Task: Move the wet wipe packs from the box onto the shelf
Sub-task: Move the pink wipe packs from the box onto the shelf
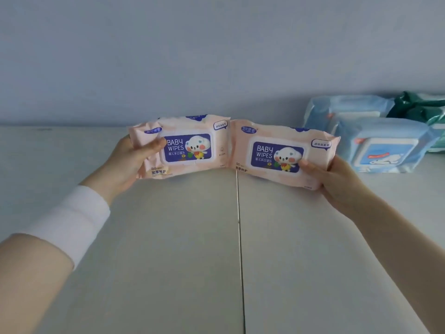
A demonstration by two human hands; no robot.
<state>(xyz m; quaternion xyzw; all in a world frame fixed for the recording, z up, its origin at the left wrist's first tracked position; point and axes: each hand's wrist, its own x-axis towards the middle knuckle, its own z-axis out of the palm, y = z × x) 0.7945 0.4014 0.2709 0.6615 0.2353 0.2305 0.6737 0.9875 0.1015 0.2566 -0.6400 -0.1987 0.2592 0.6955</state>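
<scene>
Left grip (130, 165) clamped on left pack (190, 148), right grip (337, 182) clamped on right pack (274, 155) (pink, edges touching)

I read "BABY WIPES" mid-front on the left pink pack (187, 148) & right pink pack (277, 156), w/ "80" btm-left on each; blue pack (385, 153) txt was illegible.

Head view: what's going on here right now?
The person's left hand grips the left pink pack by its outer end, and the right hand grips the right pink pack likewise. The two packs are side by side over the pale shelf, inner ends meeting. Blue packs and green packs lie on the shelf at the right.
</scene>
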